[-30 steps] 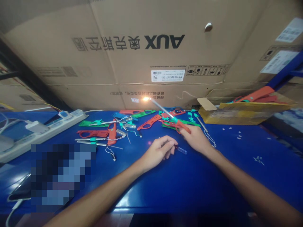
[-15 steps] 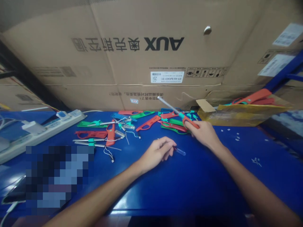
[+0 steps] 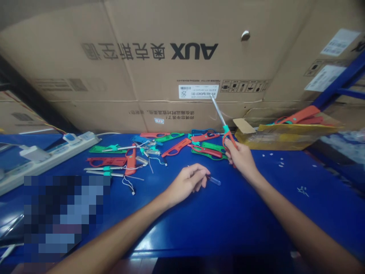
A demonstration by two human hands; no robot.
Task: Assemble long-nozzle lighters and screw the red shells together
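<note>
My right hand [image 3: 241, 156] is closed round the orange handle of a long-nosed lighter [image 3: 219, 110]. Its metal tube points up and to the left, with a teal collar at the base. My left hand [image 3: 191, 180] rests low over the blue table with curled fingers around a small screwdriver [image 3: 214, 180], whose clear handle sticks out to the right. Behind the hands lie loose lighter parts: an orange shell half [image 3: 176, 147], a green shell half [image 3: 211, 153] and a red shell [image 3: 107, 161]. Metal tubes [image 3: 107, 171] with teal collars and thin wires lie at left.
A cardboard box [image 3: 285, 136] with yellow tape holds orange lighters at the back right. White scraps [image 3: 302, 191] lie on the blue table [image 3: 242, 220]. A power strip [image 3: 57, 160] runs along the left, near a pixelated area. A large carton [image 3: 137, 76] stands behind.
The lighter in my right hand has swung more upright, its tip moving up and to the right. My left hand stays nearly in place with the screwdriver. The view has shifted slightly.
</note>
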